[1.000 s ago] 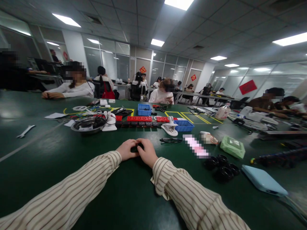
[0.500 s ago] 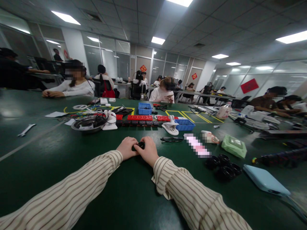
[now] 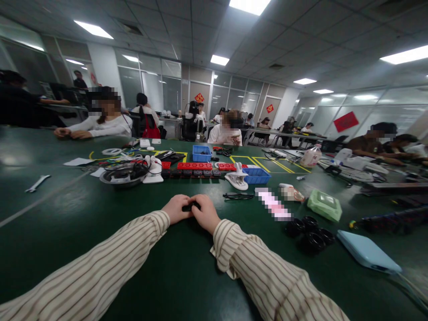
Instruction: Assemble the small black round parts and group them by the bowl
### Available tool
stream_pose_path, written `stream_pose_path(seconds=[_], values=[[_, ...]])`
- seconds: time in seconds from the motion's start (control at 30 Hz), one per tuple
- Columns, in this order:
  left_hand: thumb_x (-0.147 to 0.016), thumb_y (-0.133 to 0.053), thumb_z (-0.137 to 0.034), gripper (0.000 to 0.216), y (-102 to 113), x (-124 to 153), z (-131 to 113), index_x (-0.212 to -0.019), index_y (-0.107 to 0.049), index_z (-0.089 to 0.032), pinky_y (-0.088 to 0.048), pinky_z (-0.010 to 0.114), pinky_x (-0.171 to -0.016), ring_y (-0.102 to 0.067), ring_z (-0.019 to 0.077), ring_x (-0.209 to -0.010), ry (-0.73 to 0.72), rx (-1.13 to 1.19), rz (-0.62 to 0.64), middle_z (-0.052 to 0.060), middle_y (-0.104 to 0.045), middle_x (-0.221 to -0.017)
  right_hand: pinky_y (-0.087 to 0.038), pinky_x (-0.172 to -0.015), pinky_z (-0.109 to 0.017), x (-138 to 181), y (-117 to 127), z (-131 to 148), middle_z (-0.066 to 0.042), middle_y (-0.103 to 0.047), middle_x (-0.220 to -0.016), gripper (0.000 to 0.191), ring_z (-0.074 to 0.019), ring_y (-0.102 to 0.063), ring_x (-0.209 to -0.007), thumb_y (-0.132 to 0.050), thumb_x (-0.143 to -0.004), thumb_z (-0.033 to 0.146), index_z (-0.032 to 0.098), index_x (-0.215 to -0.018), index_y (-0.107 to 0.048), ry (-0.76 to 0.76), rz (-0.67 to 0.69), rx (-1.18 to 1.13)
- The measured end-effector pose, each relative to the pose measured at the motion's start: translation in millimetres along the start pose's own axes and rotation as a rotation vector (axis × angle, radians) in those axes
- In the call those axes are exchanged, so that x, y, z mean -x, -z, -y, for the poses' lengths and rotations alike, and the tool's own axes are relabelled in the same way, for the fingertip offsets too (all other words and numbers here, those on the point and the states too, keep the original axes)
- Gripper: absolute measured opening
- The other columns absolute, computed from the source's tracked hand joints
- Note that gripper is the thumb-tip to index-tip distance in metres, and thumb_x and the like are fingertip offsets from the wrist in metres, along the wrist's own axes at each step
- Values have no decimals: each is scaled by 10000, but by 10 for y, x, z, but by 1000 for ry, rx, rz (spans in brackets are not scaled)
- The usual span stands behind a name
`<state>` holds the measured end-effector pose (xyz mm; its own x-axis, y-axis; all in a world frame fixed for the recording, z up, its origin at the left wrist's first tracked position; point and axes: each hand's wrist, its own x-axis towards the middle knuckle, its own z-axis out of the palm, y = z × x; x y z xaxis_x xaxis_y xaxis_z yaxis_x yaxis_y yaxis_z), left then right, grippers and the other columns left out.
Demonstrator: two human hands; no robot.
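Observation:
A small black part, mostly covered by my fingers, is held between both hands just above the green table. My left hand closes on its left side and my right hand on its right, with the fingertips of both hands meeting. Its exact kind is hidden. Beyond my hands lies a row of black blocks with red pieces behind it. Black-framed glasses rest to the right of my right hand.
On the left are a metal bowl of cables and a wrench. Blue bins and a white clip stand ahead. Rightward lie black round parts, a green wipes pack and a light-blue box. People sit around.
The small black part has turned slightly and is more covered by my fingers. My hands stay in nearly the same place, and the view has shifted a little.

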<state>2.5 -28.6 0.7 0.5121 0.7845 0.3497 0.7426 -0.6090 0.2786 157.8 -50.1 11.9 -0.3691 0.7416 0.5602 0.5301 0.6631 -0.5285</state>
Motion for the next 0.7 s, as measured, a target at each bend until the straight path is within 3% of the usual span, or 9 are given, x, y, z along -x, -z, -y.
stream_pose_path(seconds=[0.17,0.33,0.53,0.7], values=[[-654,-588,-402,366,39,16,-82,-947,-584,-182,-236,484,-998,-508,250,-1010,48,-73,-15,78,-588,-1039,-378,-841,-336,18,-2,28,-50,-559,-982,309,-179,-488,-919,-536,-754,266,172,-1046,-497,-83,-46,44],[-618,-602,-432,436,38,17,-110,-971,-541,-185,-231,489,-998,-508,248,-986,74,-72,-48,60,-577,-1000,-387,-794,-340,0,-20,20,-51,-533,-921,328,-186,-486,-877,-574,-726,378,172,-967,-493,-189,-75,119],[-610,-616,-426,359,5,-7,-92,-860,-581,-170,-322,445,-933,-523,249,-914,62,-86,-25,64,-586,-920,-384,-737,-306,-15,-36,-15,-21,-506,-815,208,-164,-474,-808,-577,-727,360,186,-810,-500,-203,-68,166],[-618,-620,-389,319,-1,-1,-50,-850,-609,-170,-391,383,-863,-521,243,-908,27,-50,-20,68,-580,-933,-382,-786,-316,-23,-23,-15,-22,-526,-837,134,-165,-475,-847,-573,-733,279,186,-823,-540,-153,-45,115]])
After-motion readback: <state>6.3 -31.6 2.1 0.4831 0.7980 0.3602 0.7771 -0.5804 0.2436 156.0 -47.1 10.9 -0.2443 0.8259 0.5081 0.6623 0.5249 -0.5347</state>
